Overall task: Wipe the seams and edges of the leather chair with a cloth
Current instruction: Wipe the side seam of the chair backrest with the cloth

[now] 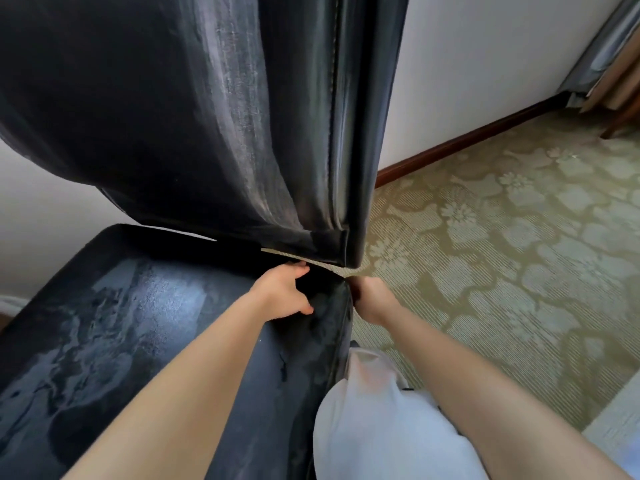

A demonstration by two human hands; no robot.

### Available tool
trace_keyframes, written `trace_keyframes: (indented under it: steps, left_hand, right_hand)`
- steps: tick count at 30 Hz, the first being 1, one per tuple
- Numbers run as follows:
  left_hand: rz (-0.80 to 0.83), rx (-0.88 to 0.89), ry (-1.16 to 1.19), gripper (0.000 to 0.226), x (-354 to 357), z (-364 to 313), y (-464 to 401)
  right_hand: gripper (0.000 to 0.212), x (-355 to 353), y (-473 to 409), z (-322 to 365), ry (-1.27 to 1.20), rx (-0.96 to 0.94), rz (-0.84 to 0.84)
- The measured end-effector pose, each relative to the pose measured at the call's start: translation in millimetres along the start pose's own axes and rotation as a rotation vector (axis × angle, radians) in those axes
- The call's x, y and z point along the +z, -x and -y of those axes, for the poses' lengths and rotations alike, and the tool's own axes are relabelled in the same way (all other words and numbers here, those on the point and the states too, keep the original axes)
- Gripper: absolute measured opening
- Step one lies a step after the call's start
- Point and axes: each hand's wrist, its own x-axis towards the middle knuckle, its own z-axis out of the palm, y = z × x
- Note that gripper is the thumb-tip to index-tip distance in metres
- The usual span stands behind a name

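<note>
The leather chair [214, 133] fills the left and centre of the head view: backrest upright above, seat [138, 323] below, with an open gap between them at the rear right corner. A stitched seam [335, 98] runs down the right edge of the backrest.

Both hands work at that rear corner of the seat. The left hand [285, 294] rests on top of the seat, fingers [300, 270] spread toward the gap and thumb pressed on the leather; the fingers are not clenched, and whether a dark cloth lies beneath them cannot be told. The right hand [369, 296] is at the outer side edge of the seat, its fingers curled round something dark at the corner; whether this is the cloth or the seat edge itself cannot be told. No cloth is plainly visible.

Step in hand, as judged: wiping the rear corner edge of the seat, just under the backrest.

Next move, as judged: steady the seat with the left hand and draw the right hand forward along the seat's side edge, with firm pressure kept in the seam line
</note>
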Motion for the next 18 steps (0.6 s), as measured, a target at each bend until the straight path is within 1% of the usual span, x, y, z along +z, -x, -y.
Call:
trace_keyframes:
  steps: [3, 4, 8, 11, 14, 18]
  left_hand:
    - [-0.002, 0.054, -0.125, 0.083, -2, -2, 4]
    - [-0.009, 0.072, -0.166, 0.082, -2, -3, 7]
    - [-0.027, 0.08, -0.262, 0.082, -5, -5, 25]
    - [-0.037, 0.062, -0.318, 0.082, -12, -9, 47]
    - [-0.09, 0.08, -0.357, 0.082, -29, -20, 73]
    - [-0.173, 0.119, -0.402, 0.085, -58, -39, 107]
  right_hand:
    - [0.023, -15, 0, 9, 0.034, 0.006, 0.089]
    - [0.024, -20, 3, 9, 0.03, 0.008, 0.094]
    - [0.032, -44, 20, 7, -0.103, 0.033, 0.051]
    - [0.037, -61, 38, 17, -0.143, -0.013, 0.029]
    - [0.031, -77, 60, 43, -0.239, -0.055, -0.006]
    - [0.025, -102, 93, 88, -0.223, -0.148, -0.035]
